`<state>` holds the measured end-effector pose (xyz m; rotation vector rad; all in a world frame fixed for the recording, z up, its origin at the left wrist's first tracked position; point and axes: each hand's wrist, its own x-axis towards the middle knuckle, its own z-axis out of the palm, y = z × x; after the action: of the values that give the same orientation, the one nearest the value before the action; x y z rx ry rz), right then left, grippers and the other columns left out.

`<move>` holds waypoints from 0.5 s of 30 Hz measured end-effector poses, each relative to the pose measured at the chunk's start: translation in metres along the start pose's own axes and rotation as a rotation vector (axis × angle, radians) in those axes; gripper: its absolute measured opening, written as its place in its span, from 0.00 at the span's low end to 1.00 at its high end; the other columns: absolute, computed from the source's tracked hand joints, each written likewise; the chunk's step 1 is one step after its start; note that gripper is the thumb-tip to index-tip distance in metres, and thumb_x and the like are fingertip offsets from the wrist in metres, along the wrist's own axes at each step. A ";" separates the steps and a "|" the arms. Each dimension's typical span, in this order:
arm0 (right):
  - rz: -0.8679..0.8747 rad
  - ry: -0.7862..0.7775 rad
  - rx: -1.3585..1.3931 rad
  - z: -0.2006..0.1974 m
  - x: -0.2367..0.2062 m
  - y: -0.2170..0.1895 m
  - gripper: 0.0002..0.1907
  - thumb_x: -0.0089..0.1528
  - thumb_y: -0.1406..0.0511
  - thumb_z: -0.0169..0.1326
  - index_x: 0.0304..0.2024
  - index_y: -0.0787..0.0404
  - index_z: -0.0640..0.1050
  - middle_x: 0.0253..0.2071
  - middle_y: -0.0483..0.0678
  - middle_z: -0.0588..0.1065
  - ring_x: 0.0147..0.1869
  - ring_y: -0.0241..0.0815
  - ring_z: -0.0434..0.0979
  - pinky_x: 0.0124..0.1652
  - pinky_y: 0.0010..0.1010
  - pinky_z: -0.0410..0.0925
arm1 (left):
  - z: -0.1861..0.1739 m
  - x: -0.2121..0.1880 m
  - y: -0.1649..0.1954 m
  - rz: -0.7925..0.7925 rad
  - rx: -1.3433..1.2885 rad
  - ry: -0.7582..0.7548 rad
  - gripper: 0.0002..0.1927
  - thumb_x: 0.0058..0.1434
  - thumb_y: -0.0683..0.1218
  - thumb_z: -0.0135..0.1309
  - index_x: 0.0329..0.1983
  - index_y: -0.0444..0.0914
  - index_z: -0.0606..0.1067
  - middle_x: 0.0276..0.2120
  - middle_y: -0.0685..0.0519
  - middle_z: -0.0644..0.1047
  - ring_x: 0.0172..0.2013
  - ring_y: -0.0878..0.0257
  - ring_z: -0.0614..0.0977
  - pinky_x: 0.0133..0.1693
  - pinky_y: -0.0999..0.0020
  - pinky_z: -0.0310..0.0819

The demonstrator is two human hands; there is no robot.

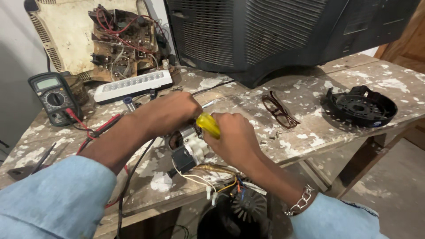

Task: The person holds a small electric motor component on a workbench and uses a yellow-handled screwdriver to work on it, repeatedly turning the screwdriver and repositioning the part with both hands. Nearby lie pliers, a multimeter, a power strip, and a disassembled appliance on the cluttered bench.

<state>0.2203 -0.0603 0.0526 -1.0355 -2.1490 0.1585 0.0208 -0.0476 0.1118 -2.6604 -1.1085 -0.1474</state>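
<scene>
My left hand is clasped over a small electric motor that rests near the front edge of the paint-splattered wooden table. My right hand grips a yellow-handled screwdriver, its handle poking out between both hands; the tip is hidden. White and yellow wires trail from the motor down toward a black round fan housing below the table edge.
A multimeter with red and black leads lies at the left. A white LED light bar, a bare circuit board, a big dark TV casing, brown eyeglasses and a black round plastic part lie around.
</scene>
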 end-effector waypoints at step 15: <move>0.442 -0.253 0.453 -0.012 0.013 0.002 0.15 0.55 0.59 0.63 0.32 0.65 0.80 0.23 0.50 0.77 0.25 0.41 0.76 0.28 0.39 0.69 | -0.018 0.025 -0.009 0.107 0.057 -0.260 0.08 0.53 0.41 0.56 0.35 0.43 0.82 0.28 0.42 0.81 0.35 0.44 0.82 0.35 0.52 0.76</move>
<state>0.2245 -0.0515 0.0681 -1.2419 -1.9272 0.9821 0.0315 -0.0294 0.1356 -2.7353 -1.0207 0.2524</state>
